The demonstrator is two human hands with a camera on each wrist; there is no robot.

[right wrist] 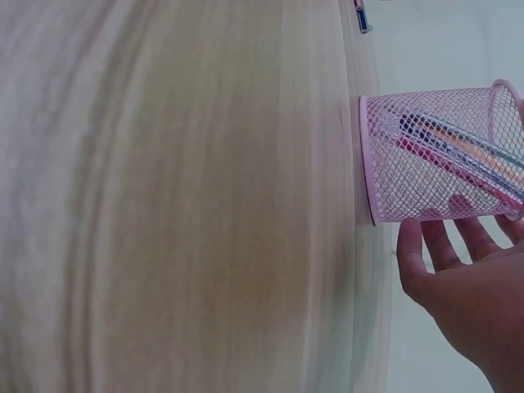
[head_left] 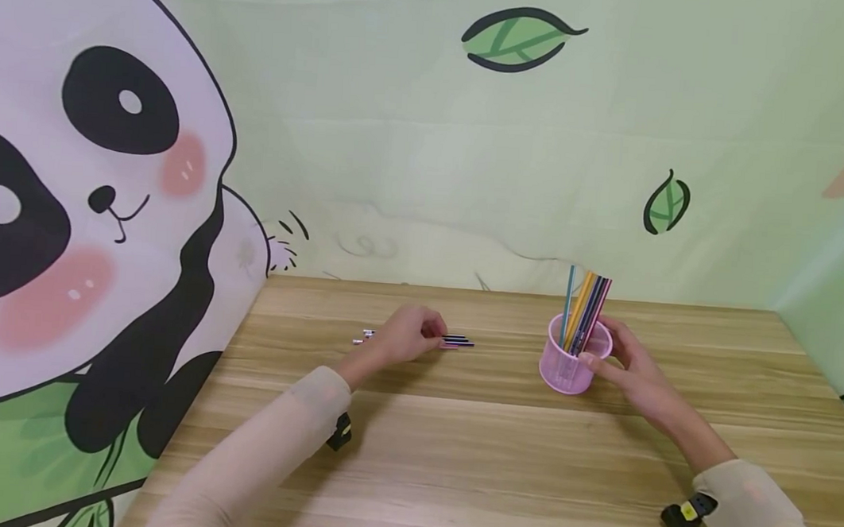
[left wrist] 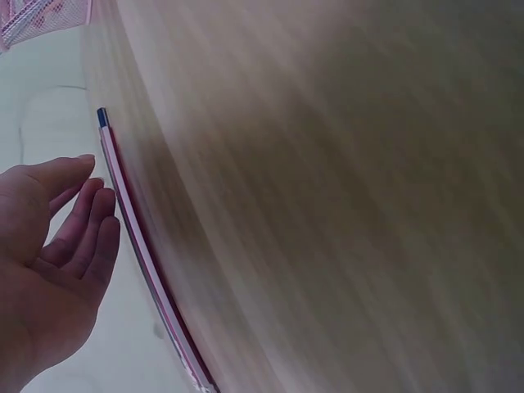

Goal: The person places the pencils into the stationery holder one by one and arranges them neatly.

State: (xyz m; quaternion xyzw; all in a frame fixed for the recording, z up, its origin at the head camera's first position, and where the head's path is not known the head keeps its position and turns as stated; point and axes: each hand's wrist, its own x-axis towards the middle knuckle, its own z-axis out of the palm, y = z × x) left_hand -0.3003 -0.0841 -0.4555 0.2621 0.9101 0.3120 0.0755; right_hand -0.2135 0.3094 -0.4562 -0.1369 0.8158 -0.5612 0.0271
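Note:
Several pencils (head_left: 461,343) lie side by side on the wooden table, partly hidden behind my left hand (head_left: 407,334). In the left wrist view a pink pencil (left wrist: 131,192) runs along the tabletop beside the loosely bent fingers, with a gap between thumb and fingertips; no pencil is lifted. To the right, a pink mesh pencil cup (head_left: 562,374) stands upright and holds several coloured pencils (head_left: 587,312), yellow, dark, blue and pink. My right hand (head_left: 631,366) holds this cup from its right side, thumb in front and fingers behind, as the right wrist view partly shows.
The wooden table (head_left: 469,457) reaches back to a pale green wall cloth (head_left: 371,133) with a printed panda (head_left: 146,201) at the left and leaves. A small black wrist device (head_left: 340,432) sits under the left sleeve, another (head_left: 688,515) by the right.

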